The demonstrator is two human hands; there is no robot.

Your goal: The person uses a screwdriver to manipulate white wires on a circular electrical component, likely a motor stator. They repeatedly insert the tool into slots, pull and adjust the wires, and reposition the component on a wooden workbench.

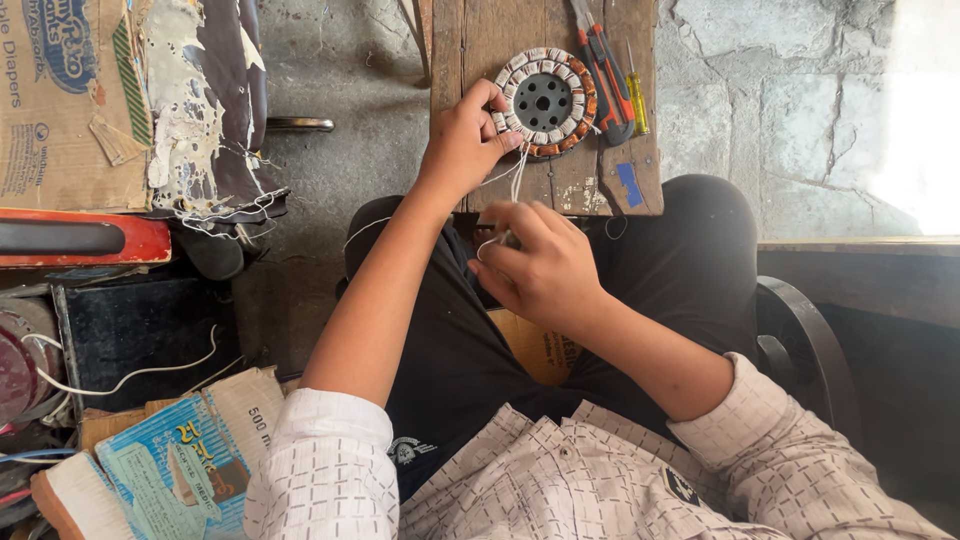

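right hand — pinches thread | left hand — touching stator rim

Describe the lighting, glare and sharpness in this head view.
Head view: daylight blows out the upper right corner to white glare; the ring-shaped motor stator under the left hand is evenly lit and sharp; the right hand is sharp too; the clutter at left sits dimmer.

Single view only: head-worn camera, looking steeply down over wearer's chest and lap. Close range; forearms fill centre. Left hand and right hand sit mid-frame, wooden worktop at top edge, far end cropped. Floor clutter along left border, stone wall top right. No second view to overlap.
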